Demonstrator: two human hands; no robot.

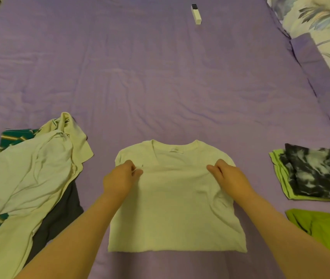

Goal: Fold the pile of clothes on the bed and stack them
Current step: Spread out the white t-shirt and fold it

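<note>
A cream T-shirt [177, 200] lies flat on the purple bedsheet [140, 77], directly in front of the person, its round neckline pointing away from them and its sleeves tucked in so that it forms a rough rectangle. Both hands rest on its upper part. The left hand [120, 179] sits at the shirt's left shoulder area, fingers curled in with the fingertips drawn together on the fabric; whether they actually pinch the cloth or only press it cannot be told. The right hand [229, 178] lies on the shirt's right shoulder area, knuckles up, fingers bent and held close together against the cloth; again a pinch cannot be confirmed.

To the left of the T-shirt, just beside it, is the unfolded pile of clothes [29, 178]: a pale white garment on top, a dark grey piece [59, 216] beneath it nearest the shirt, and a teal striped piece [17, 136] showing at the pile's far edge. To the right of the T-shirt, well apart, a folded black-and-white tie-dye garment [321, 174] rests on a folded light green garment [282, 176]. Nearer the person than that stack lies a brighter lime green garment [325, 228]. Far beyond the T-shirt's neckline a white remote control [196, 14] lies on the sheet, and to the far right is a floral quilt [321, 23].
</note>
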